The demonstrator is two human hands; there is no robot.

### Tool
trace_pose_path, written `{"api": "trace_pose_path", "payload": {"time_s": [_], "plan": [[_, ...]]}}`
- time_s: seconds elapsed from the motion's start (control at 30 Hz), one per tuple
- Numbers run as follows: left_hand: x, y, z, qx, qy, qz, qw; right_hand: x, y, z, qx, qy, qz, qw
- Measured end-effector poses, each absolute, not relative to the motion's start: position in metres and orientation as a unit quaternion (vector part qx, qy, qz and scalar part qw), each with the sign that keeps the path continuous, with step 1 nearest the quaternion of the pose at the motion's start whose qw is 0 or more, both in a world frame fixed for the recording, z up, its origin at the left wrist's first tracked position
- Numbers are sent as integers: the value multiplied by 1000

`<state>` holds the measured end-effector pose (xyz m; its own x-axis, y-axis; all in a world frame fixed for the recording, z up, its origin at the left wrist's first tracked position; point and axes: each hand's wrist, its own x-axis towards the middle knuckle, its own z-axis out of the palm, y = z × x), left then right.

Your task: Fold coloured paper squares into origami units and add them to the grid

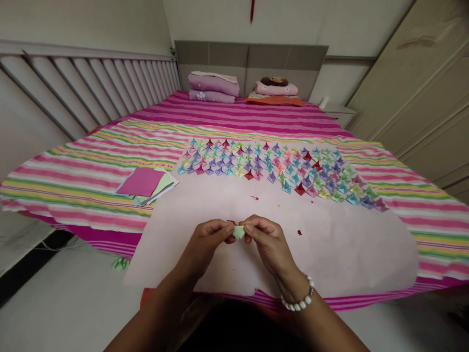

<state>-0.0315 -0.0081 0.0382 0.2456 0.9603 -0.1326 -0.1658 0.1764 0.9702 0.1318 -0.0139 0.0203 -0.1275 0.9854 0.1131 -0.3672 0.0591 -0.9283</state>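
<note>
A small pale green piece of folded paper (239,231) is pinched between both hands, just above a large pinkish-white sheet (330,244) spread on the bed. My left hand (210,238) grips its left side with closed fingers. My right hand (264,239), with a white bead bracelet on the wrist, grips its right side. Beyond the hands, several small folded paper shapes in many colours (271,168) lie in rows on the sheet.
A stack of coloured paper squares (146,185), magenta on top, lies at the left on the striped bedspread (73,166). Tiny red scraps (254,198) dot the sheet. Green paper (120,264) lies on the floor. Pillows (212,87) lie by the headboard; a wardrobe (421,98) stands right.
</note>
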Motion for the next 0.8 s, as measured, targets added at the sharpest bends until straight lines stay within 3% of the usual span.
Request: {"api": "trace_pose_path", "payload": {"time_s": [0.27,0.57,0.8], "plan": [[-26,-11,46,533,482,437,541,128,-14,18,-385,-451,569,569],[-27,-6,31,497,476,418,593,122,-10,23,-394,-345,616,588],[-32,-9,31,623,464,503,377,127,-6,17,-418,-285,640,579]]}}
